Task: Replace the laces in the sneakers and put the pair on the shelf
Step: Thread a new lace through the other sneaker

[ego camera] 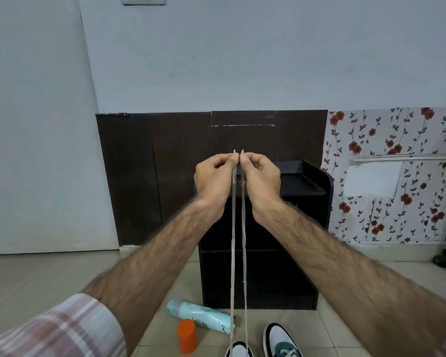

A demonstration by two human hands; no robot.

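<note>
You're pinching both lace tips, left hand and right hand, evening them over the sneaker; next is probably threading eyelets.

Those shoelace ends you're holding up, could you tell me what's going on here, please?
A person is lacing a sneaker. The left hand and right hand each pinch one end of a pale lace, held up side by side as if evening the lengths. Both strands run down to the left sneaker on the floor. The right sneaker beside it looks already laced. The dark shelf behind holds no shoes yet. A spray can and orange cap lie nearby.
</note>
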